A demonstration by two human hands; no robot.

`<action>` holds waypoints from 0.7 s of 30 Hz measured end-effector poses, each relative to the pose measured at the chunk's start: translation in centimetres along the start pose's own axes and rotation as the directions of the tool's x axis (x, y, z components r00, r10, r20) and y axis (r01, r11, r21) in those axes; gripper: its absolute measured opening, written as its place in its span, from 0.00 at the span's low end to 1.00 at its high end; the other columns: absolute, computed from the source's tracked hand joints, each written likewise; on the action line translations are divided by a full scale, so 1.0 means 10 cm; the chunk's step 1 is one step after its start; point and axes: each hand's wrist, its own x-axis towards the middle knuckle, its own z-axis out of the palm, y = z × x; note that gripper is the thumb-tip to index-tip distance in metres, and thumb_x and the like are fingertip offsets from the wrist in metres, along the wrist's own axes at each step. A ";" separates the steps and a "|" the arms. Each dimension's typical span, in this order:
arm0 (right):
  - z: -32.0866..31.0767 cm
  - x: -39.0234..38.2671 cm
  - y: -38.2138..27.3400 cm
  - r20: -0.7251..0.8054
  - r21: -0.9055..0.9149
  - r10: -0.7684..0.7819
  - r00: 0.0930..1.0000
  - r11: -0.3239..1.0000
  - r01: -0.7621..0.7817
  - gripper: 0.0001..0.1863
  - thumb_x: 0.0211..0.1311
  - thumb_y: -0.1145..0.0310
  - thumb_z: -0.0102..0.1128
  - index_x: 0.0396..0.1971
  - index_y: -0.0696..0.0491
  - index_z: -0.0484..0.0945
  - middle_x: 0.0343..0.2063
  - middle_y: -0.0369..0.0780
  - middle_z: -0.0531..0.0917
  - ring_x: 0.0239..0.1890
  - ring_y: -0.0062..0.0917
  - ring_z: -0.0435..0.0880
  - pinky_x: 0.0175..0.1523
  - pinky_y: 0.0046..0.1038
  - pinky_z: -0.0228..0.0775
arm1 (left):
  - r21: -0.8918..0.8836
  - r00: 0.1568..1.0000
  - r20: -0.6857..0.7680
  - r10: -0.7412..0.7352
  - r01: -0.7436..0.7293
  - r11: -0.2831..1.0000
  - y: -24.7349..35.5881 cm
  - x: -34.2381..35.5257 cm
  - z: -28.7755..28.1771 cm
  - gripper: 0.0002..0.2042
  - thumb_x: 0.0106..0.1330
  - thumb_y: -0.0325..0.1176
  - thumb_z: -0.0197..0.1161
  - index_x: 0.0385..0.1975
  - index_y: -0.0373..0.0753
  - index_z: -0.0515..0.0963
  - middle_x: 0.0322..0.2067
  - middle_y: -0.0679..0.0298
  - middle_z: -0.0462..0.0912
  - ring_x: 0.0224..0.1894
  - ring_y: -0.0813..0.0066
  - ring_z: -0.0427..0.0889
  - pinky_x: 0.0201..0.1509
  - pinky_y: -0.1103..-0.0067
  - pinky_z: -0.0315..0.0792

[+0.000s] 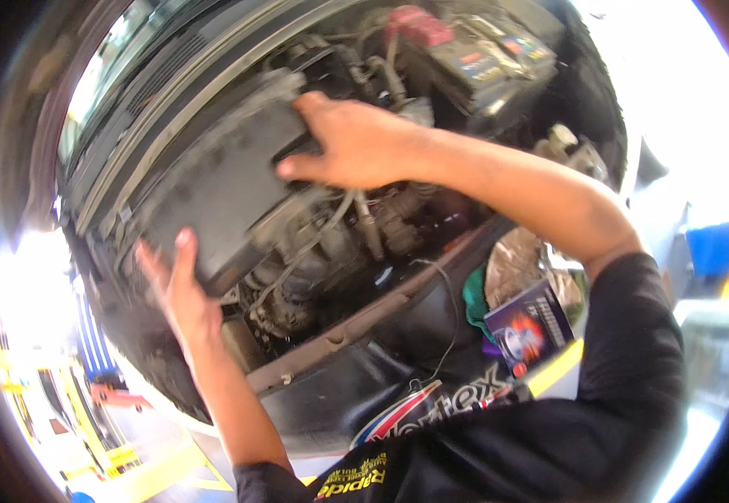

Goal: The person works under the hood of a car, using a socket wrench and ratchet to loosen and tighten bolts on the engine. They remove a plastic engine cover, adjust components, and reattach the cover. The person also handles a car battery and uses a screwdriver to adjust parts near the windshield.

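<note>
Over the car engine: a big, flat black cover (222, 176) sits aslant, between the two hands, with pipes and dusty metal parts of the engine (314, 264) just beside its near edge.
Right hand: the right hand (356, 142) is at the cover's right end, fingers near the far corner and thumb near the close one. It is spread wide, and it looks like it has hold of that end.
Left hand: the left hand (186, 293) is at the other end, by the near corner, with thumb and fingers apart. It is blurry, so I cannot tell if it grips or only touches.
Cover's feel: it looks like hard plastic, so I think it is stiff and not very heavy, but wide and clumsy for one hand.
Cover's skin: it looks smooth and dusty, so it may slip a bit. Thin edges or little clips could crack if bent hard.
Good holding spots: both short ends, one hand each, thumbs on top, so it stays level.
Past the right arm: a battery (473, 67) with a red cap (421, 25) is near the far corner of the engine.
Car's front: a black mat (322, 407) hangs there, and a dark picture box (532, 327) lies near brown paper (511, 260).
</note>
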 end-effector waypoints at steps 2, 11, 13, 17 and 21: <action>-0.13 -0.10 -0.30 -0.012 0.112 -0.114 0.993 0.987 0.115 0.46 0.63 0.40 0.62 0.60 0.71 0.63 0.52 0.64 0.76 0.55 0.51 0.80 0.60 0.41 0.72 | -0.001 0.992 -0.113 0.059 -0.060 0.998 0.13 -0.07 -0.30 0.49 0.60 0.39 0.75 0.76 0.35 0.48 0.74 0.47 0.52 0.74 0.56 0.56 0.77 0.63 0.49; -1.95 -0.77 0.09 -0.343 0.287 -0.124 0.931 0.930 0.229 0.44 0.66 0.42 0.60 0.68 0.63 0.62 0.58 0.51 0.78 0.60 0.39 0.77 0.69 0.34 0.64 | -0.356 0.896 0.399 0.193 -0.043 0.934 1.37 -0.30 0.91 0.28 0.66 0.45 0.68 0.62 0.39 0.70 0.59 0.60 0.73 0.61 0.64 0.70 0.65 0.62 0.65; -2.28 -1.04 0.30 -0.348 0.340 -0.011 0.938 0.931 0.136 0.43 0.67 0.42 0.60 0.68 0.62 0.63 0.57 0.51 0.78 0.59 0.38 0.78 0.68 0.34 0.66 | -0.367 0.841 0.507 0.192 0.009 0.930 1.59 -0.39 1.35 0.25 0.66 0.48 0.67 0.58 0.41 0.73 0.57 0.63 0.74 0.59 0.62 0.71 0.61 0.62 0.67; -2.65 -1.80 0.76 -0.358 0.454 0.223 0.907 0.890 -0.040 0.41 0.67 0.43 0.60 0.67 0.61 0.65 0.56 0.49 0.80 0.57 0.36 0.79 0.66 0.34 0.68 | -0.408 0.586 0.735 0.341 -0.019 0.913 1.96 -0.70 2.05 0.42 0.64 0.55 0.67 0.71 0.33 0.59 0.70 0.55 0.61 0.66 0.52 0.67 0.66 0.56 0.61; -2.68 -2.69 1.05 -0.403 0.579 0.417 0.814 0.805 -0.126 0.39 0.67 0.43 0.60 0.66 0.59 0.67 0.54 0.47 0.81 0.55 0.34 0.81 0.63 0.33 0.71 | -0.494 0.446 0.761 0.471 -0.071 0.866 2.02 -1.37 2.31 0.33 0.67 0.42 0.68 0.66 0.31 0.62 0.55 0.57 0.74 0.52 0.62 0.79 0.46 0.68 0.78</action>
